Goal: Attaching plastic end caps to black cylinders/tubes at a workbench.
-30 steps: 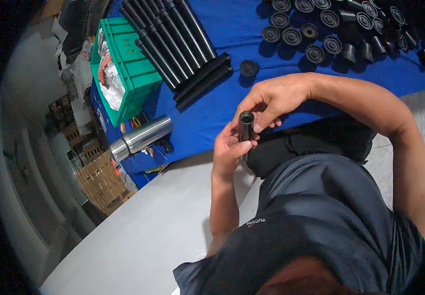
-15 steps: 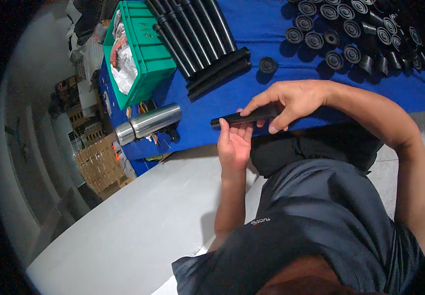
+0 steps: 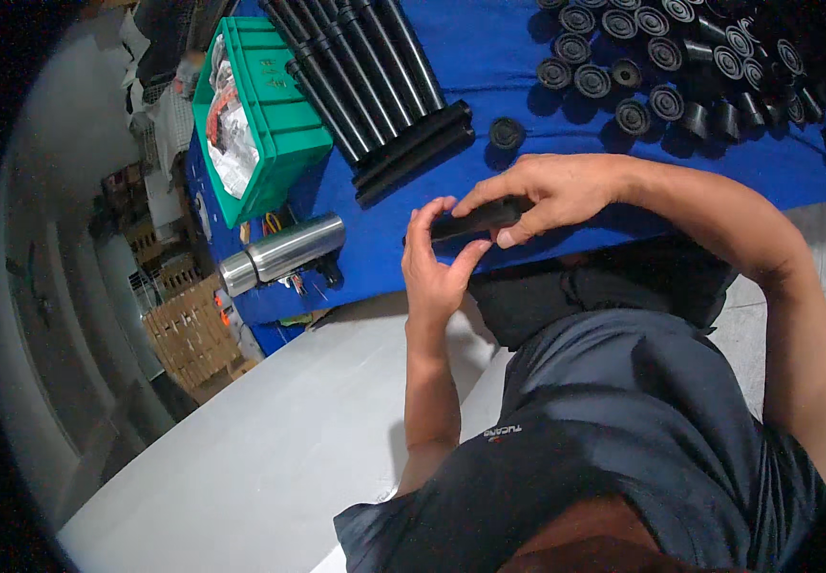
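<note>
A short black tube [image 3: 465, 225] lies nearly level between my hands, over the near edge of the blue-covered table. My right hand [image 3: 558, 196] reaches in from the right and grips its right end, thumb on the near side and fingers on the far side. Curled around the left part of the tube is my left hand [image 3: 434, 265], its fingers arched over the far side and its thumb on the near side. The fingers partly hide the tube's left end. One round black cap-like piece [image 3: 506, 134] with a ringed top stands alone beyond my right hand.
Long black tubes [image 3: 375, 91] lie in a stack at the back, with shorter ones [image 3: 413, 158] across their near ends. Many black ringed pieces [image 3: 633, 116] crowd the far right. A green crate [image 3: 284, 143] and a steel flask [image 3: 296, 246] stand on the left.
My left hand has turned from palm-up beneath the tube to curling its fingers over it. My right hand keeps its grip, shifted slightly left. The whole view has shifted a little.
</note>
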Demonstrator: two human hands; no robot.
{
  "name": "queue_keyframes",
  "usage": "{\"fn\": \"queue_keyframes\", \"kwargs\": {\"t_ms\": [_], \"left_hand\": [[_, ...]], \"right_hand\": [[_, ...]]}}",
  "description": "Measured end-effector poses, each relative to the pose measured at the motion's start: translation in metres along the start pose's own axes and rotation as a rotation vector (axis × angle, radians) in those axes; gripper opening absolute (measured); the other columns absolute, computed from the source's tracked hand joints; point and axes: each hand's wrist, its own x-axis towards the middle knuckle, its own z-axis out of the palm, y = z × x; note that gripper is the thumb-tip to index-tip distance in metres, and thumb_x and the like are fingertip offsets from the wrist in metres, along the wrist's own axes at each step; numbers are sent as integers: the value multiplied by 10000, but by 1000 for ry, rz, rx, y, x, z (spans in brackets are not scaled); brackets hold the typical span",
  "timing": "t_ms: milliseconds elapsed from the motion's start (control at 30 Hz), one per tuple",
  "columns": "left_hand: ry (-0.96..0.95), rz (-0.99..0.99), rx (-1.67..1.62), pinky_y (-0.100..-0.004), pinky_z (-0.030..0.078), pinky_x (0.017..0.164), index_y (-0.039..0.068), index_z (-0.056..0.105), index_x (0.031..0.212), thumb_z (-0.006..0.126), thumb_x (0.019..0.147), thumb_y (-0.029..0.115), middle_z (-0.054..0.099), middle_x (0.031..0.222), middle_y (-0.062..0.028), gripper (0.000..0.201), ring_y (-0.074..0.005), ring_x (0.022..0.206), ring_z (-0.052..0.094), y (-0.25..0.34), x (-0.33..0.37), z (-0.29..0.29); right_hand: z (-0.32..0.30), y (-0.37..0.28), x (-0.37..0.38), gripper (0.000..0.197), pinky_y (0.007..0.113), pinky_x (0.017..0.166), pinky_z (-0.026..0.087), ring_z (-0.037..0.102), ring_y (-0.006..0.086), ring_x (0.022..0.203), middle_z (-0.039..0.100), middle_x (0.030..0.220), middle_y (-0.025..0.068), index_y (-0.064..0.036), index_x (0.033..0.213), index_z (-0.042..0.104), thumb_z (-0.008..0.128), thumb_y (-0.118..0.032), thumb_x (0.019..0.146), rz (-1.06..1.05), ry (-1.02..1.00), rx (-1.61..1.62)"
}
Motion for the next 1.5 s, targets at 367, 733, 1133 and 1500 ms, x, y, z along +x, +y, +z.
{"fn": "queue_keyframes", "kwargs": {"t_ms": [367, 733, 1133, 1500], "left_hand": [[-333, -371, -845, -276, 445, 892, -53, 595, 1121, 786, 732, 40, 523, 1081, -39, 443, -142, 1003, 541, -3, -31, 1], [-312, -389, -910, -333, 517, 848, -50, 548, 1228, 807, 746, 243, 639, 1081, -92, 621, -202, 944, 639, -9, -44, 8], [-469, -460, -1076, -329, 534, 810, -78, 517, 1212, 729, 845, 285, 645, 1007, -122, 558, -200, 900, 645, -18, -51, 2], [90, 282, 375, -404, 479, 881, 21, 666, 1056, 654, 804, -1, 668, 972, -124, 253, -311, 946, 621, 11, -18, -13]], "right_hand": [[1, 1, -1, 440, 285, 665, 474, 562, 127, 705, 661, 1015, 55, -81, 1297, 587, 680, -123, 869, -73, -217, 181], [3, 7, 2, 410, 280, 646, 470, 563, 118, 727, 647, 894, 47, -62, 1273, 600, 675, -131, 875, -126, -277, 172], [4, 5, 2, 306, 264, 615, 478, 579, 103, 734, 674, 886, 26, -31, 1153, 641, 661, -192, 893, -150, -245, 176], [7, 3, -1, 449, 290, 612, 531, 647, 147, 658, 649, 784, 100, 77, 1274, 503, 581, -218, 944, 68, 45, 53]]}}
